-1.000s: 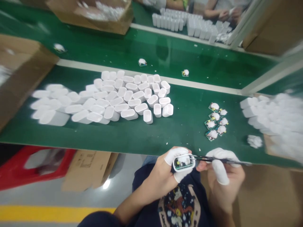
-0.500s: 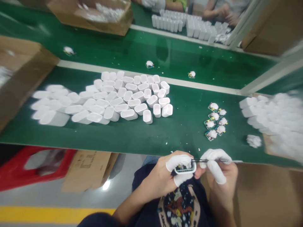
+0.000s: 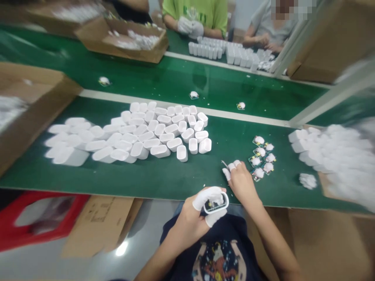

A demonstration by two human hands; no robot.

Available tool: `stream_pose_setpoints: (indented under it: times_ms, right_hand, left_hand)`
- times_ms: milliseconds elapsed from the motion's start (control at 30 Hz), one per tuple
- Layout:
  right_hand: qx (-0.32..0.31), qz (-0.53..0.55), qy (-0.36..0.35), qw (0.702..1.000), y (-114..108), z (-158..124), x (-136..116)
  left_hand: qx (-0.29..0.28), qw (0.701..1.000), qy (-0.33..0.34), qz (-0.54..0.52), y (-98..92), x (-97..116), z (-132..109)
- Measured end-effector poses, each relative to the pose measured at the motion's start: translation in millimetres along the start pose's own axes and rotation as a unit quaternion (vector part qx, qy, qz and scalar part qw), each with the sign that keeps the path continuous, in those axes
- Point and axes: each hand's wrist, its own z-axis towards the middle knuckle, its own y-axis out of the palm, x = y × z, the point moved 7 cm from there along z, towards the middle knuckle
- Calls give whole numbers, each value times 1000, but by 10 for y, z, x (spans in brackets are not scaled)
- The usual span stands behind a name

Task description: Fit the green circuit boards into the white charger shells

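A white plastic shell [image 3: 216, 203], rounded-rectangular and open at its face, is held in the left hand [image 3: 190, 220] above the lap, just off the near edge of the green tabletop [image 3: 164, 178]. A small circuit board [image 3: 215, 202] is seated inside it, though its details are too small to be made out. The shell is judged to be light, stiff and thin-walled, and its smooth surface may slip, so it is best taken by its long outer walls with the opening left free. The board is likely to be delicate and better reached with a fine tool than pressed by hand. The left fingers are closed around the shell, with white finger cots [image 3: 205, 199] worn on them. The right hand [image 3: 241, 181] is extended over the tabletop, its fingers curled tightly on a pair of tweezers [image 3: 224, 164], of which only the thin tip is seen. Just beside that hand lies a cluster of green-backed boards [image 3: 259, 158], each capped with white. A heap of empty shells [image 3: 152, 132] is spread to the left of the cluster, and a blurred mass of shells [image 3: 331, 150] lies to the right. Beyond a pale rail [image 3: 187, 105], a co-worker's gloved hands [image 3: 189, 26] are seen near rows of upright shells [image 3: 231, 54].
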Motion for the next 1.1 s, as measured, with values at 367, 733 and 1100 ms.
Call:
stream_pose_setpoints:
  times_ms: [367, 733, 1100]
  right_hand:
    - [-169, 153, -136, 964, -537, -173, -473]
    - [-76, -121, 37, 989, -918, 1347, 718]
    - [-51, -355, 209, 910, -1144, 2333, 2391]
  left_hand:
    - [-93, 984, -152, 27, 331, -422, 226]
    - [95, 958, -2, 269, -343, -606, 485]
    - [133, 927, -63, 345, -678, -1079, 391]
